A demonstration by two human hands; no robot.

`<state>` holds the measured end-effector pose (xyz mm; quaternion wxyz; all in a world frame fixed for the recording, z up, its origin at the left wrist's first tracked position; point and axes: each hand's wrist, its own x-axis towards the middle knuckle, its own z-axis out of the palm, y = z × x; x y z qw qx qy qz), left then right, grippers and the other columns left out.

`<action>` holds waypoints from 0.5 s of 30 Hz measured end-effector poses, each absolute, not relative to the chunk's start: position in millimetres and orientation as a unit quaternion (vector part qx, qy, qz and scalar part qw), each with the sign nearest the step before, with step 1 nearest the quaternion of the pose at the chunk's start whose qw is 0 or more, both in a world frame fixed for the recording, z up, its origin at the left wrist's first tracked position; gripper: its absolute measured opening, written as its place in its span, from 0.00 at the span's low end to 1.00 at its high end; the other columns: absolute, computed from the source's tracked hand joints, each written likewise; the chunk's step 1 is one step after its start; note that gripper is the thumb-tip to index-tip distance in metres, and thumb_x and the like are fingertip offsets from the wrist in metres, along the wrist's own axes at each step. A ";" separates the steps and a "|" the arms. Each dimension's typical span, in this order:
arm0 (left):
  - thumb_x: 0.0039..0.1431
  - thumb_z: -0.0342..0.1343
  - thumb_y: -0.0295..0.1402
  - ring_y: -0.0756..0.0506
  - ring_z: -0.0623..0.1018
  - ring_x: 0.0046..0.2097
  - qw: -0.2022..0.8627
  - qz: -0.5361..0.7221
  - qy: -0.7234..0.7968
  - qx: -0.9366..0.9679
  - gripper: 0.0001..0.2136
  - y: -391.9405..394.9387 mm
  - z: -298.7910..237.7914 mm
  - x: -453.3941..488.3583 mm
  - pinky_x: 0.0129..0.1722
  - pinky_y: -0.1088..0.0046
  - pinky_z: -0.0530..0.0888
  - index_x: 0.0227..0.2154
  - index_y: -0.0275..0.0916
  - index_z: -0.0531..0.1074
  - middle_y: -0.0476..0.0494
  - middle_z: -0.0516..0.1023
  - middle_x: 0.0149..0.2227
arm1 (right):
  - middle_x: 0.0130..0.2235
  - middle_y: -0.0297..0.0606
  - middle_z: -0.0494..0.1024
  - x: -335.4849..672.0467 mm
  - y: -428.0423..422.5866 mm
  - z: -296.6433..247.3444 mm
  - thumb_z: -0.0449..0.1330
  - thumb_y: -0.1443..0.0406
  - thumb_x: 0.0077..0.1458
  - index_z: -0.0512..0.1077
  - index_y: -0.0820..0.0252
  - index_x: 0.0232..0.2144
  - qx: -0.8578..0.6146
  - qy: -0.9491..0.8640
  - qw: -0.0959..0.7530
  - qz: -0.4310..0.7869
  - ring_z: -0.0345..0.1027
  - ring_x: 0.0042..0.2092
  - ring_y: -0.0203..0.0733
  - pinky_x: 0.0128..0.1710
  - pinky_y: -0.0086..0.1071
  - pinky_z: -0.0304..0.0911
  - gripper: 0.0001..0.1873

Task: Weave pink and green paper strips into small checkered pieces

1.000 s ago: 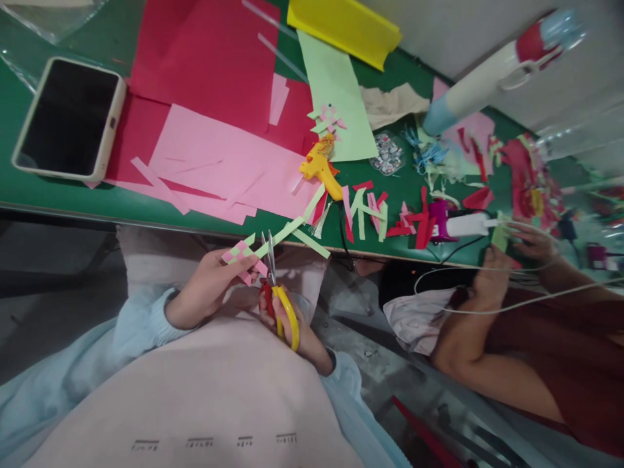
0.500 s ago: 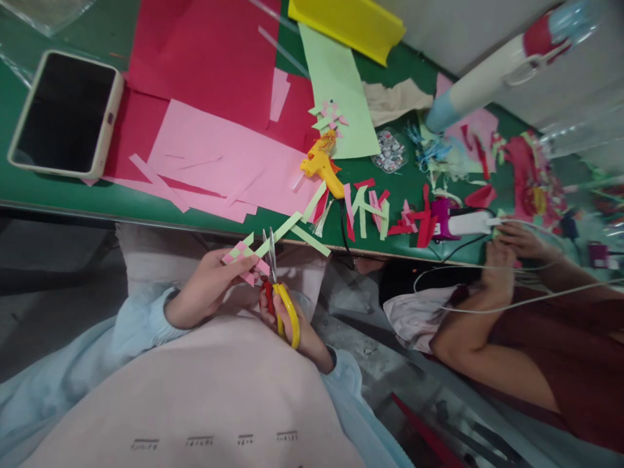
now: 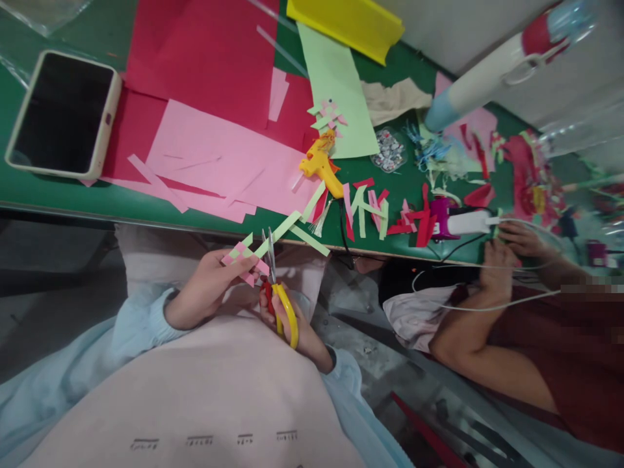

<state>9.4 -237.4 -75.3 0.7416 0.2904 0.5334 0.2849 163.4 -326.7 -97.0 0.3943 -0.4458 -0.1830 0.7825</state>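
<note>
We hold a woven pink-and-green paper piece (image 3: 237, 253) just in front of the table (image 3: 205, 221), pinched under the thumb of our left hand (image 3: 210, 281). From it a green strip (image 3: 285, 227) slants up and rightward, seemingly crossing the scissors' (image 3: 279, 291) slightly parted blades. Our right hand (image 3: 308, 339), lower and further right, grips the handles, blades pointing tableward.

green table (image 3: 43, 190) beneath a phone (image 3: 63, 114); red sheets (image 3: 205, 58); cut paper strips (image 3: 362, 223)
</note>
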 end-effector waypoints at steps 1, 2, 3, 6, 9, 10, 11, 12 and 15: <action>0.52 0.64 0.41 0.50 0.75 0.30 0.741 0.283 0.535 0.291 0.11 -237.4 -75.7 9.3 0.29 0.79 0.69 0.23 0.38 0.81 0.44 0.79 0.27 | 0.33 0.30 0.62 163.2 -327.2 -97.8 0.58 0.49 0.57 0.64 0.53 0.38 -0.446 -0.179 0.397 0.782 0.48 0.27 0.31 0.25 0.30 0.42 0.17; 0.52 0.63 0.41 0.51 0.74 0.30 0.740 0.281 0.538 0.292 0.11 -237.4 -76.1 9.2 0.29 0.79 0.69 0.24 0.38 0.81 0.44 0.79 0.27 | 0.33 0.30 0.62 163.1 -327.5 -98.3 0.58 0.49 0.57 0.65 0.53 0.39 -0.446 -0.175 0.400 0.781 0.48 0.27 0.31 0.25 0.30 0.42 0.16; 0.52 0.64 0.41 0.51 0.74 0.29 0.737 0.279 0.542 0.292 0.11 -237.5 -76.5 9.1 0.28 0.79 0.69 0.25 0.38 0.81 0.45 0.79 0.26 | 0.33 0.29 0.62 163.0 -327.7 -98.3 0.58 0.49 0.57 0.65 0.53 0.39 -0.447 -0.173 0.399 0.781 0.48 0.27 0.31 0.25 0.30 0.43 0.16; 0.52 0.64 0.41 0.51 0.73 0.28 0.728 0.279 0.553 0.293 0.10 -237.7 -76.6 9.0 0.27 0.80 0.68 0.26 0.38 0.81 0.45 0.78 0.25 | 0.31 0.29 0.61 163.5 -327.1 -95.8 0.58 0.50 0.58 0.65 0.53 0.40 -0.452 -0.180 0.392 0.781 0.47 0.27 0.32 0.25 0.30 0.43 0.16; 0.52 0.64 0.40 0.50 0.74 0.29 0.728 0.279 0.551 0.297 0.11 -237.7 -74.2 9.0 0.28 0.79 0.69 0.25 0.37 0.81 0.44 0.79 0.26 | 0.30 0.29 0.60 164.1 -325.9 -91.7 0.57 0.49 0.59 0.66 0.53 0.41 -0.460 -0.183 0.384 0.780 0.46 0.27 0.33 0.25 0.31 0.43 0.16; 0.52 0.64 0.41 0.50 0.74 0.30 0.730 0.279 0.547 0.298 0.11 -237.7 -73.0 9.0 0.29 0.78 0.70 0.25 0.37 0.81 0.43 0.80 0.28 | 0.30 0.30 0.61 164.2 -325.5 -90.5 0.57 0.49 0.58 0.66 0.53 0.41 -0.463 -0.181 0.384 0.778 0.47 0.27 0.33 0.25 0.31 0.43 0.17; 0.52 0.63 0.41 0.49 0.75 0.31 0.733 0.279 0.544 0.299 0.11 -237.7 -72.0 8.9 0.30 0.78 0.70 0.24 0.38 0.81 0.42 0.81 0.30 | 0.31 0.30 0.61 164.1 -325.2 -89.7 0.58 0.49 0.58 0.66 0.52 0.41 -0.466 -0.181 0.384 0.777 0.47 0.27 0.33 0.25 0.31 0.43 0.17; 0.53 0.63 0.41 0.49 0.76 0.33 0.735 0.279 0.541 0.299 0.11 -237.7 -71.2 8.9 0.31 0.77 0.70 0.24 0.38 0.81 0.42 0.81 0.32 | 0.31 0.30 0.62 164.0 -324.8 -89.1 0.58 0.48 0.57 0.66 0.52 0.41 -0.467 -0.181 0.385 0.775 0.47 0.27 0.33 0.25 0.31 0.43 0.18; 0.53 0.63 0.41 0.47 0.77 0.35 0.738 0.284 0.535 0.297 0.12 -238.0 -70.3 8.5 0.32 0.76 0.71 0.22 0.38 0.80 0.41 0.82 0.35 | 0.31 0.29 0.62 163.4 -324.1 -88.9 0.59 0.47 0.56 0.67 0.53 0.37 -0.466 -0.186 0.386 0.774 0.48 0.26 0.32 0.26 0.31 0.45 0.18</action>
